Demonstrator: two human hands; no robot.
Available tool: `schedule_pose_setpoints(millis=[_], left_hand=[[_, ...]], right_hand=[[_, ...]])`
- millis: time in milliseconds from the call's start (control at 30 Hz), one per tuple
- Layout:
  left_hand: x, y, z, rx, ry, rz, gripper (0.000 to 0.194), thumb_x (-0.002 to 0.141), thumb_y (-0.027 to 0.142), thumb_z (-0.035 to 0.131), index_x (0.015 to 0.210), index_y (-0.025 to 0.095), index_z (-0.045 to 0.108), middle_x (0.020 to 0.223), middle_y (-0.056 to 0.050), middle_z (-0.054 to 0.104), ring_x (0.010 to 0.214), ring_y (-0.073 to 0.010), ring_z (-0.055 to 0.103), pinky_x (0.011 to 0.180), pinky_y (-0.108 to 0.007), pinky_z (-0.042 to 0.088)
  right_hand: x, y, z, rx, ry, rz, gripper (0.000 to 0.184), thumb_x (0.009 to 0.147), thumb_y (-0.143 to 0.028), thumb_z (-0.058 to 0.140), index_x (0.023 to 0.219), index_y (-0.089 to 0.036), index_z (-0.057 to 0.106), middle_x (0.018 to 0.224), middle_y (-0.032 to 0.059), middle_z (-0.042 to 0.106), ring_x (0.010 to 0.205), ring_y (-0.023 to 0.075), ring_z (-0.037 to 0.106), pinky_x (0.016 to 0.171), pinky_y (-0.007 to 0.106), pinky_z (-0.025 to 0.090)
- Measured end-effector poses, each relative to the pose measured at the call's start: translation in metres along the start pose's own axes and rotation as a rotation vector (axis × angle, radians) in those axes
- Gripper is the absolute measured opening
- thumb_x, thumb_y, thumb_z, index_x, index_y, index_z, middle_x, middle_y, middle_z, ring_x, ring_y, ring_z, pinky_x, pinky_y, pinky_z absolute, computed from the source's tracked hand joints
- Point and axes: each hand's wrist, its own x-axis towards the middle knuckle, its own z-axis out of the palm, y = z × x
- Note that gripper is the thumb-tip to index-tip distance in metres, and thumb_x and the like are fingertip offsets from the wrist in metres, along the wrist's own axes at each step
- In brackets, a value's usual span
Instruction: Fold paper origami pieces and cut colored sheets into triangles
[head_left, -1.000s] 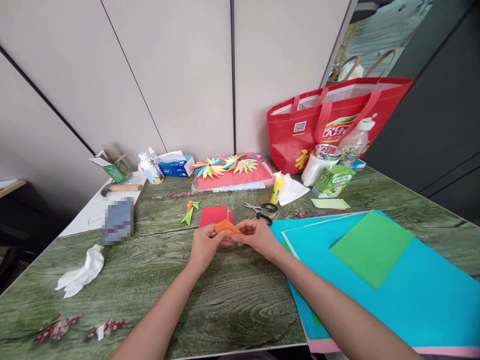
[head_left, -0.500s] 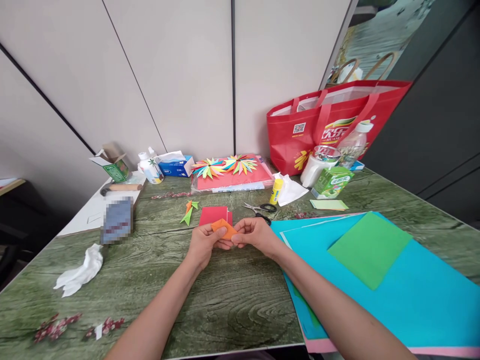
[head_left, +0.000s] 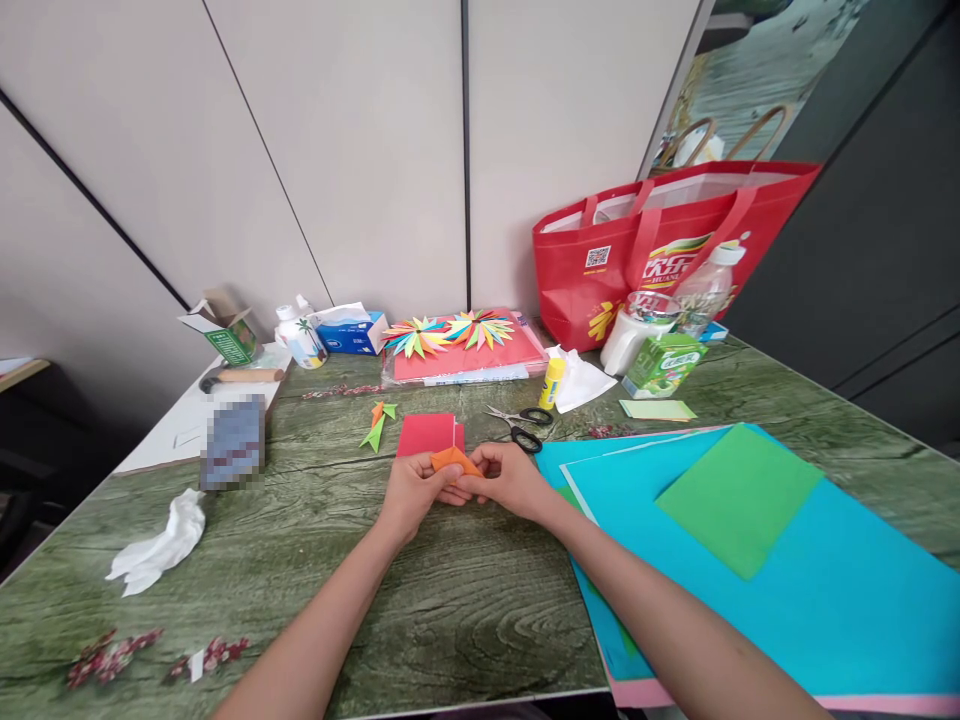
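Between my two hands is a small folded piece of orange paper [head_left: 454,459], held above the table's middle. My left hand [head_left: 415,489] pinches its left side with the thumb on top. My right hand [head_left: 508,478] grips the right end, thumb and fingers closed; its fingers partly hide the paper. Just beyond the hands lies a stack of red paper [head_left: 426,433]. Scissors [head_left: 523,418] with black handles rest to the right of it. A small green and orange folded paper piece [head_left: 378,424] lies to the left.
Large blue sheets [head_left: 840,600] cover the right side, with a green square [head_left: 742,500] on top. Behind stand a glue stick [head_left: 552,383], a green carton [head_left: 666,365] and a red bag [head_left: 585,270]. Folded paper stars [head_left: 480,330] lie at the back; a crumpled tissue [head_left: 161,545] is at left.
The orange paper has tilted and now shows a narrower face. Both hands have shifted slightly, with the right fingers closer to the left thumb.
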Motion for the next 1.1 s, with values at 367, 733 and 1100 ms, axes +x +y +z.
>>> schedule_pose_setpoints(millis=[367,733,1100], left_hand=[[-0.004,0.007,-0.006,-0.029,-0.221,-0.058,0.036,0.056,0.025,0.076,0.085,0.007,0.064,0.078,-0.011,0.07,0.069,-0.019,0.066,0.07,-0.031,0.053],[-0.004,0.016,-0.009,0.19,-0.181,-0.029,0.03,0.057,0.024,0.074,0.081,0.01,0.063,0.069,-0.008,0.069,0.061,-0.0165,0.065,0.061,-0.028,0.053],[-0.004,0.015,-0.008,0.129,-0.146,-0.031,0.027,0.06,0.03,0.072,0.077,0.01,0.064,0.073,-0.009,0.07,0.063,-0.0159,0.065,0.061,-0.026,0.052]], right_hand=[[0.0,-0.003,-0.013,0.017,-0.027,-0.052,0.029,0.061,-0.04,0.069,0.058,-0.016,0.053,0.05,-0.0032,0.052,0.045,0.0082,0.044,0.042,0.02,0.032],[-0.001,0.0,-0.007,0.076,-0.071,-0.05,0.027,0.062,-0.036,0.07,0.072,-0.015,0.057,0.066,-0.0012,0.058,0.058,0.0104,0.051,0.055,0.023,0.04],[0.001,-0.003,-0.007,0.211,0.049,0.009,0.03,0.061,-0.04,0.069,0.073,-0.017,0.054,0.065,-0.002,0.057,0.055,0.0094,0.052,0.048,0.021,0.043]])
